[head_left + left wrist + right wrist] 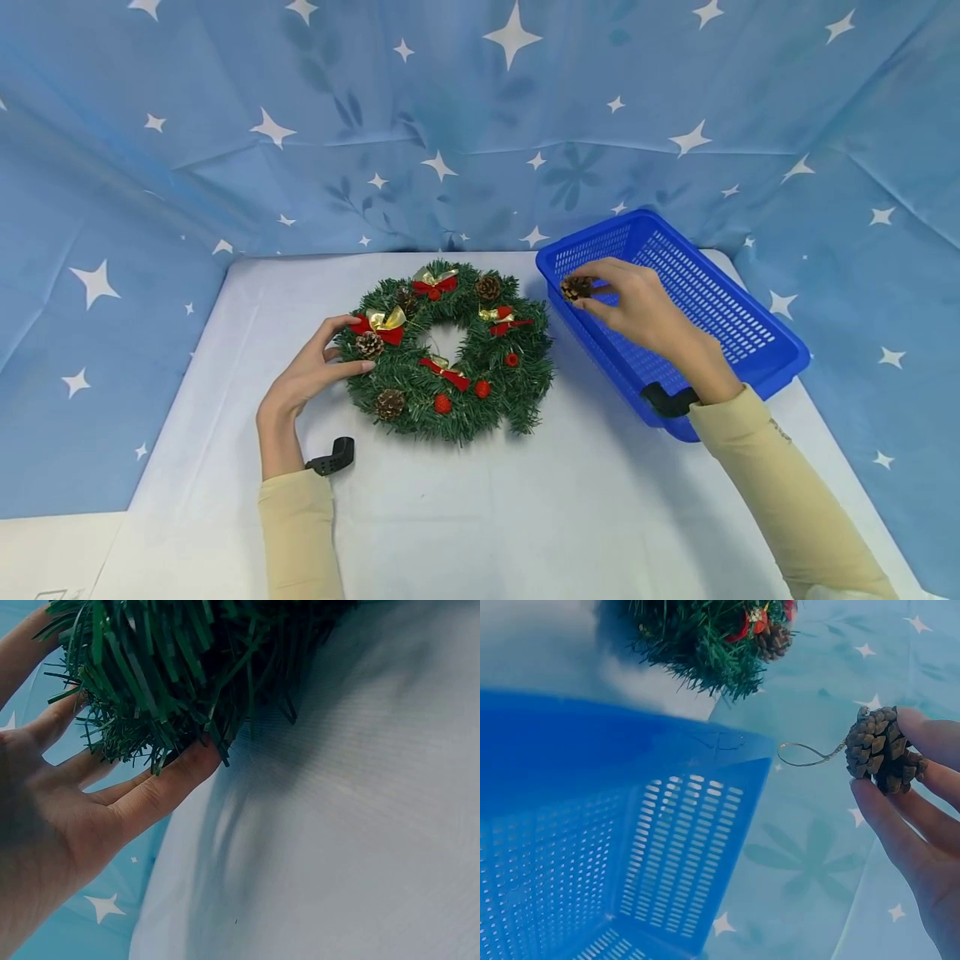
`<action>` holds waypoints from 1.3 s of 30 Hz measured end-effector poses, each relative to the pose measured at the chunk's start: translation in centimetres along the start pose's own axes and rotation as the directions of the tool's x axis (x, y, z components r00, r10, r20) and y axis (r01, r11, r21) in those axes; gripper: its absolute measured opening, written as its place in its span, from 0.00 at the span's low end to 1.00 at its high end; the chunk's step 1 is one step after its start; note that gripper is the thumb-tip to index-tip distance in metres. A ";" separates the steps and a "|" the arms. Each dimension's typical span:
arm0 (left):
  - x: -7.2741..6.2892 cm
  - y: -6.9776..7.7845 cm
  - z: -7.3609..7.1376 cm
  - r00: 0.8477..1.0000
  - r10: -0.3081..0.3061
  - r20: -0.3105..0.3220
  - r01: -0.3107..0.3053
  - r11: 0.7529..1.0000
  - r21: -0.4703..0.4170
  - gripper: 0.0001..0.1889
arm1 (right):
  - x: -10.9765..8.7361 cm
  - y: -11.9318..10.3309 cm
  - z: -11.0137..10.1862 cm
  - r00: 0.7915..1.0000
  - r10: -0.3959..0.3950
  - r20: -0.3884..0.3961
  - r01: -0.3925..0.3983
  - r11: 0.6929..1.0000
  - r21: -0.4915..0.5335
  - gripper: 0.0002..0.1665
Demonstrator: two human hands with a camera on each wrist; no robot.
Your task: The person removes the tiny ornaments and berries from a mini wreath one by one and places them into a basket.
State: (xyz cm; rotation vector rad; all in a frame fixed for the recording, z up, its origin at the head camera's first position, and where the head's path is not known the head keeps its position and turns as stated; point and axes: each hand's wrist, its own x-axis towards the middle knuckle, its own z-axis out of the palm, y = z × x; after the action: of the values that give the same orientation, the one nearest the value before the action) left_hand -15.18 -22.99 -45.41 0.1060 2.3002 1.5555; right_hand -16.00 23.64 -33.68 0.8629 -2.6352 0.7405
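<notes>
A green wreath [510, 400] lies on the white-covered table, trimmed with red and gold bows, red berries and several pine cones. At its left edge my left hand [311, 375] grips the greenery between thumb and fingers. In the left wrist view, fingers [161, 791] reach under the rim of needles. My right hand [637, 308] pinches a brown pine cone [576, 288] above the near-left rim of the blue basket [783, 333]. From the cone a thin wire loop [802, 755] sticks out in the right wrist view; a second, smaller cone seems to hang beside it.
The basket has slotted walls and stands at the right of the table, angled, close to the wreath. A blue curtain [465, 200] with white stars surrounds the table's back and sides. A black camera [333, 457] sits on the left wrist, another [667, 402] on the right.
</notes>
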 end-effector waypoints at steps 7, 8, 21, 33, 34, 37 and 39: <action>0.1 -0.2 0.0 1.000 -0.008 0.000 0.008 1.000 -0.001 0.45 | 0.5 1.2 -0.3 0.997 0.078 0.028 -0.079 0.996 0.038 0.19; 0.1 -0.2 0.0 1.000 -0.011 0.000 0.011 1.000 -0.001 0.46 | 0.5 1.4 -0.4 0.995 0.094 0.031 -0.095 0.995 0.043 0.19; 0.0 0.3 -0.1 1.000 -0.022 0.019 0.022 1.000 -0.005 0.47 | 0.2 4.4 -0.5 0.953 0.285 0.099 -0.291 0.955 0.057 0.20; -0.1 0.1 -0.1 0.999 -0.036 0.010 0.036 0.999 -0.007 0.46 | 0.9 7.2 0.5 0.916 0.346 0.202 -0.358 0.933 0.025 0.20; -0.1 0.1 -0.1 0.999 -0.037 0.008 0.037 0.999 -0.005 0.46 | 1.0 7.5 0.7 0.915 0.345 0.210 -0.358 0.934 0.024 0.20; -0.2 0.1 -0.1 0.999 -0.034 0.007 0.034 0.999 -0.001 0.46 | 1.2 8.3 1.4 0.909 0.346 0.231 -0.358 0.934 0.010 0.20; -0.2 0.1 -0.1 0.999 -0.030 0.011 0.030 1.000 -0.001 0.47 | 1.3 8.7 1.8 0.907 0.348 0.236 -0.358 0.934 -0.001 0.20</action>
State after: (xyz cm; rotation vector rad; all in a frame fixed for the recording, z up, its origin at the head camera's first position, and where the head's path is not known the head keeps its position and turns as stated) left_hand -15.04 -23.13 -45.21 0.0792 2.2817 1.5373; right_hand -22.49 28.07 -38.00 0.5092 -3.0447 0.8257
